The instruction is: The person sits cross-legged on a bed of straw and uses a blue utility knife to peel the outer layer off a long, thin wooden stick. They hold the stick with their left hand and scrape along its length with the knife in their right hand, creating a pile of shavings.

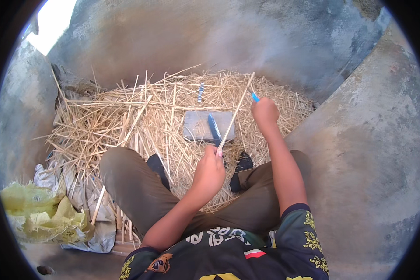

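My left hand (pixel 210 175) is closed around the lower end of a thin, pale split stick (pixel 238 109), which slants up and to the right, away from me. Farther out, my right hand (pixel 266 112) grips a small blue-handled tool (pixel 255 97) beside the stick's upper end. The fist hides most of this tool, so I cannot tell its exact kind. Just beyond my left hand, a dark blade with a toothed edge (pixel 213 127) lies over a flat grey block (pixel 197 125). Its near end runs down behind the stick and left hand.
Straw-like shavings and loose pale strips (pixel 107 116) cover the ground around the block. A watch-like banded object (pixel 200 92) lies beyond it. Rough grey walls (pixel 368 140) enclose the back and right. At the left are a torn yellow wrapping (pixel 46 210) and crumpled sheets.
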{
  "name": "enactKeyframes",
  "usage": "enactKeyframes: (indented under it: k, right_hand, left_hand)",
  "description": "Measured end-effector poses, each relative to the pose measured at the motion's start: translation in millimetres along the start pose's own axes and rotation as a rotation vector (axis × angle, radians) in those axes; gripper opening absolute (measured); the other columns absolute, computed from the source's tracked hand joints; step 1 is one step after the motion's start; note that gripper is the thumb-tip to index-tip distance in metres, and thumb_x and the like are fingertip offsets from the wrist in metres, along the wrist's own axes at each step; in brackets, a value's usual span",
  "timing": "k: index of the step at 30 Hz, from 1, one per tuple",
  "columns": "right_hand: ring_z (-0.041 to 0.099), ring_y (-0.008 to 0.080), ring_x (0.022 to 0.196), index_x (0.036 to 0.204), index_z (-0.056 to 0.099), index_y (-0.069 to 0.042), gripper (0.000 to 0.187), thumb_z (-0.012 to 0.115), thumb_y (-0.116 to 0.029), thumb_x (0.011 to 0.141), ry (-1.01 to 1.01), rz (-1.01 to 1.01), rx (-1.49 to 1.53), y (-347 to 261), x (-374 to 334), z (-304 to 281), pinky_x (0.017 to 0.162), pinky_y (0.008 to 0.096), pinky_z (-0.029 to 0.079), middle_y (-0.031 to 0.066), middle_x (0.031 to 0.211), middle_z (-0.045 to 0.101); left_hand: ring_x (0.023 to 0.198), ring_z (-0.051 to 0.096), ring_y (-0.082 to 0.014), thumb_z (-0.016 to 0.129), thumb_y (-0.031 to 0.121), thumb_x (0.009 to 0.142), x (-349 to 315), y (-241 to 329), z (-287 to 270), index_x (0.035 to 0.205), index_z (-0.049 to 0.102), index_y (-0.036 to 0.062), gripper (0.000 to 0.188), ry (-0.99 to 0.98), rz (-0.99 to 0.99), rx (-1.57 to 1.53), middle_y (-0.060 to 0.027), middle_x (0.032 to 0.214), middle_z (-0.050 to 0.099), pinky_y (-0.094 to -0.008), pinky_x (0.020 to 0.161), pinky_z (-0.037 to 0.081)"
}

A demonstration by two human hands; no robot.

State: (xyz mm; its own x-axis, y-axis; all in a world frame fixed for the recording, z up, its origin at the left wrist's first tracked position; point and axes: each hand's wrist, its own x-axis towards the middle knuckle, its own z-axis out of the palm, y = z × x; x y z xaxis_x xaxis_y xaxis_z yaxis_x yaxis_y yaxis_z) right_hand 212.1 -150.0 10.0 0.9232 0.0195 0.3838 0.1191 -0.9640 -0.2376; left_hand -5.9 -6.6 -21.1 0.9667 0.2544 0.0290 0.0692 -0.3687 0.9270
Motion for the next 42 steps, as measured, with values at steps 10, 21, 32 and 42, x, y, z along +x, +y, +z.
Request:
enactKeyframes:
  k: [10, 21, 32, 42]
  right_hand:
    - [0.069, 0.0363, 0.058, 0.072, 0.072, -0.005, 0.034, 0.056, -0.026, 0.094, -0.152, -0.492, -0.054, -31, -89, 4, 0.056, 0.0461, 0.056, 0.0184, 0.063, 0.066]
    - [0.073, 0.0352, 0.079, 0.087, 0.074, -0.001, 0.022, 0.059, -0.017, 0.088, -0.194, 0.030, -0.017, 14, -3, -7, 0.066, 0.0462, 0.058, 0.0222, 0.085, 0.072]
    - [0.073, 0.0338, 0.074, 0.084, 0.076, -0.005, 0.021, 0.059, -0.018, 0.085, -0.268, -0.443, 0.066, -23, -70, 32, 0.065, 0.0459, 0.058, 0.0187, 0.081, 0.073]
    - [0.074, 0.0338, 0.081, 0.094, 0.076, -0.006, 0.017, 0.063, -0.016, 0.087, -0.151, 0.042, -0.100, 20, 0, 43, 0.069, 0.0441, 0.058, 0.0175, 0.091, 0.075]
  left_hand:
    - [0.082, 0.063, -0.0458, 0.046, 0.018, 0.103, 17, -23, 1, 0.108, 0.051, -0.0016, 0.021, 0.050, -0.014, -0.072, -0.0275, 0.087, 0.064, -0.0514, 0.074, 0.047]
    - [0.073, 0.063, -0.0473, 0.043, 0.019, 0.104, -13, 4, 13, 0.106, 0.049, -0.0014, 0.022, -0.101, -0.067, 0.099, -0.0265, 0.078, 0.063, -0.0546, 0.068, 0.046]
    - [0.065, 0.063, -0.0399, 0.042, 0.017, 0.105, 15, -13, -1, 0.103, 0.048, -0.0012, 0.019, 0.025, -0.033, 0.200, -0.0227, 0.074, 0.062, -0.0523, 0.063, 0.048]
    - [0.071, 0.064, -0.0504, 0.042, 0.018, 0.103, -16, 8, 15, 0.103, 0.045, -0.0027, 0.021, -0.141, 0.010, 0.423, -0.0298, 0.076, 0.064, -0.0584, 0.068, 0.050]
